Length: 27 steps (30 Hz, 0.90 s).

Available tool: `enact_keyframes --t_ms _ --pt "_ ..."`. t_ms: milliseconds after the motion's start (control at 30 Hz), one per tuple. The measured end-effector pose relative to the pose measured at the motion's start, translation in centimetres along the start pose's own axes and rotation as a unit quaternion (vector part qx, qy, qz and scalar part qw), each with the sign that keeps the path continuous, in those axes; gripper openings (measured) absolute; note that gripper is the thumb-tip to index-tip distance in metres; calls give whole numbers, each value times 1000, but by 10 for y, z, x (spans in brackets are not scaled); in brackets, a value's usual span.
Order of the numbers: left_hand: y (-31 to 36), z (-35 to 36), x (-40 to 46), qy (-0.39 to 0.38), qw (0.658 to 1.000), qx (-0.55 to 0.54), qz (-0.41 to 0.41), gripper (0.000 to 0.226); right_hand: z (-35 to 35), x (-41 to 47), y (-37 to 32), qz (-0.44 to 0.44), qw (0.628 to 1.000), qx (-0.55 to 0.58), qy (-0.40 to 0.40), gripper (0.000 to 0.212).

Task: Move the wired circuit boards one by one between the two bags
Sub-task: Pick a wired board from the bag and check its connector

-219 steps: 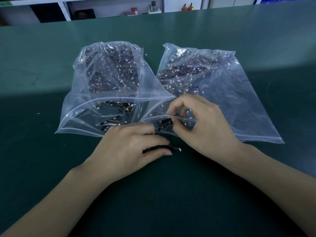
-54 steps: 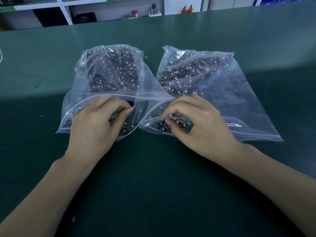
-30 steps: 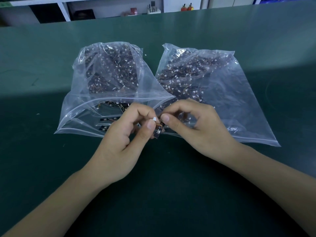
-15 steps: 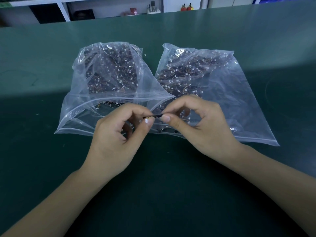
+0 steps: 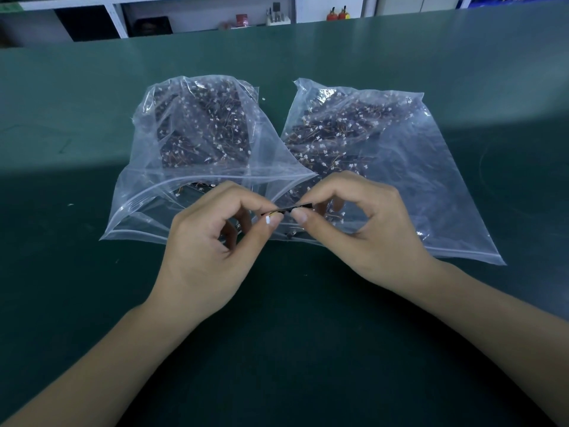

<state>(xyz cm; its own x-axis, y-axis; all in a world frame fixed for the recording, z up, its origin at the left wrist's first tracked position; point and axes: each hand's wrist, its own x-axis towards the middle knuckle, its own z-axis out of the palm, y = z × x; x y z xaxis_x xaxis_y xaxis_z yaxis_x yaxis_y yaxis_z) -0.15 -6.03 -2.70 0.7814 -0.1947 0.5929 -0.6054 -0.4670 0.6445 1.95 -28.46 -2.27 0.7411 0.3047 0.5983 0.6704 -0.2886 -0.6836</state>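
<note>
Two clear zip bags lie side by side on the green table, the left bag (image 5: 147,211) and the right bag (image 5: 431,192), both holding several dark circuit boards with thin wires and white connectors. In front of their mouths a single thin black board (image 5: 291,209) is held level between both hands. My left hand (image 5: 212,245) pinches its left end, where a white connector shows at the thumb. My right hand (image 5: 360,226) pinches its right part between thumb and forefinger.
The green table (image 5: 92,124) stretches far behind the bags. White shelving (image 5: 117,16) with small items stands past the table's far edge. A tiny white speck (image 5: 264,99) lies between the bags' far ends.
My left hand left the left bag and met my right hand at the middle. The board, first held low at the right bag's mouth, now lies level between both hands.
</note>
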Motion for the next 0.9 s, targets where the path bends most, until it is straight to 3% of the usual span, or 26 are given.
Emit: enact_keyframes --t_ms 900 --pt "-2 -1 1 -26 1000 0 1 8 -1 -1 -1 25 999 -14 -20 6"
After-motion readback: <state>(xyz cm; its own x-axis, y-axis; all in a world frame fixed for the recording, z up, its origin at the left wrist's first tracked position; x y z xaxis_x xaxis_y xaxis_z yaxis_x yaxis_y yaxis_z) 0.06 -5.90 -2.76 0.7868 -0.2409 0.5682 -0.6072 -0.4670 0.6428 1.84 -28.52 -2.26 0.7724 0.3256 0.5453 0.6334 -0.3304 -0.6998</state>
